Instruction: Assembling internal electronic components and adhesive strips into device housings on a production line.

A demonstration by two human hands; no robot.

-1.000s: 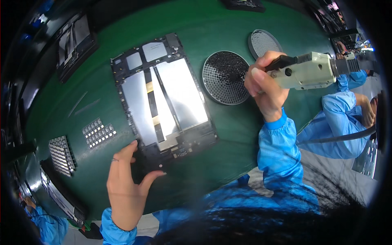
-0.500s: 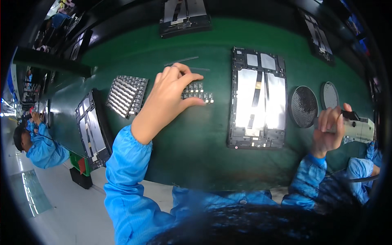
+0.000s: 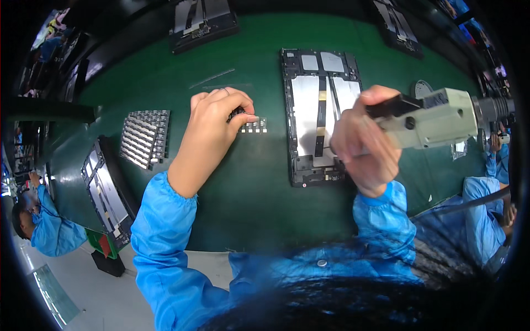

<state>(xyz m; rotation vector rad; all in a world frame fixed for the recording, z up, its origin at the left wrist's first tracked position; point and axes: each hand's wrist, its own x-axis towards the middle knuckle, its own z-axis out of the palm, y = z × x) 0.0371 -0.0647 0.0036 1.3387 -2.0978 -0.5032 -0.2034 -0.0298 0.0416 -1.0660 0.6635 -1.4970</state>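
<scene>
My left hand (image 3: 215,113) is pinched over a small group of circuit boards (image 3: 255,125) on the green table, thumb and fingertips closed on one end of it. My right hand (image 3: 369,144) grips a pale electric screwdriver (image 3: 436,118) with a black lever and a cable at its far end. It is held above the right edge of an opened tablet (image 3: 305,116) with silver panels and a dark ribbon cable. The hand hides part of that edge, and the tool's tip cannot be made out.
A block of small boards in rows (image 3: 144,138) lies left of my left arm. Another opened tablet (image 3: 107,190) leans farther left, above a green bin (image 3: 110,245). More tablets (image 3: 201,25) stand along the back. A round dish (image 3: 423,88) shows behind the screwdriver. Co-workers (image 3: 52,220) sit on both sides.
My right hand has brought the screwdriver leftward to the tablet's right edge, covering one round dish. My left thumb and fingers, apart before, have closed on the small boards. The whole view has shifted.
</scene>
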